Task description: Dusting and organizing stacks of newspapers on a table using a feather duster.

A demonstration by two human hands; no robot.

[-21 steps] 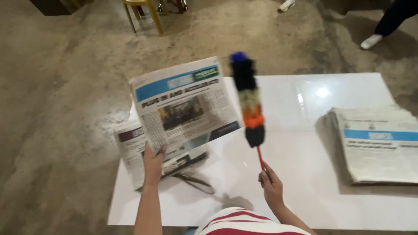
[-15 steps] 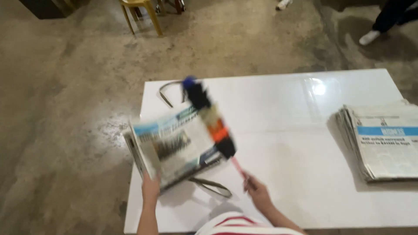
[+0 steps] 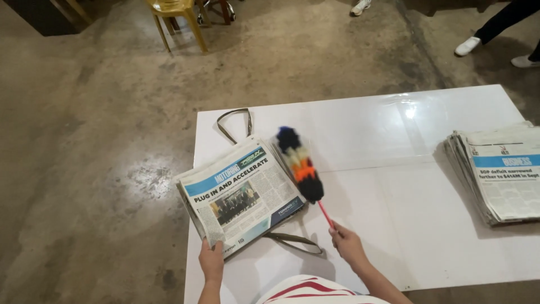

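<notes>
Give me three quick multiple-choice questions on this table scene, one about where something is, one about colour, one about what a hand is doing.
1. Where does the second newspaper stack lie?
A. the table's right end
B. on the floor
C. on the chair

2. What colour is the duster's handle?
A. green
B. red
C. white

3. What is the left hand doing?
A. resting flat on bare table
B. gripping the folded newspaper's near edge
C. holding a strap

Answers: 1 A, it sits by the white table's right edge. 2 B, a thin red stick runs into the right hand. 3 B, the fingers pinch the paper's corner.
</notes>
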